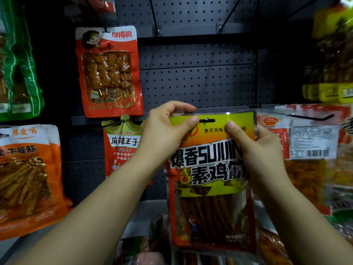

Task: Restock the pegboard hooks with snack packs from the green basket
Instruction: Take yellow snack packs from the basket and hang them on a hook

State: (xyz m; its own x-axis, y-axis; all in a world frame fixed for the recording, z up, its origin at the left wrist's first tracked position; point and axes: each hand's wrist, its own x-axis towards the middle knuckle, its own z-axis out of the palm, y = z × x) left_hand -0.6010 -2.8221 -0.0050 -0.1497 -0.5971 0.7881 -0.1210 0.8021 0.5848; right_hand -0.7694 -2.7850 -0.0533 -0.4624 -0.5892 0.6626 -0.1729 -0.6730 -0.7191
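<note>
A yellow and red snack pack (211, 180) with dark sticks inside hangs upright in front of the dark pegboard (196, 81). My left hand (168, 131) pinches its top left corner, thumb beside the hang hole. My right hand (254, 148) grips its top right edge, thumb on the front. A hook tip shows in the pack's hang hole (206, 119). The green basket is not in view.
A red skewer pack (108, 71) and a red pack with a crown top (122, 144) hang to the left. Orange packs (28, 178) and green packs (17, 64) hang at far left. Red packs on a black hook (313, 117) hang right. More packs lie below (145, 247).
</note>
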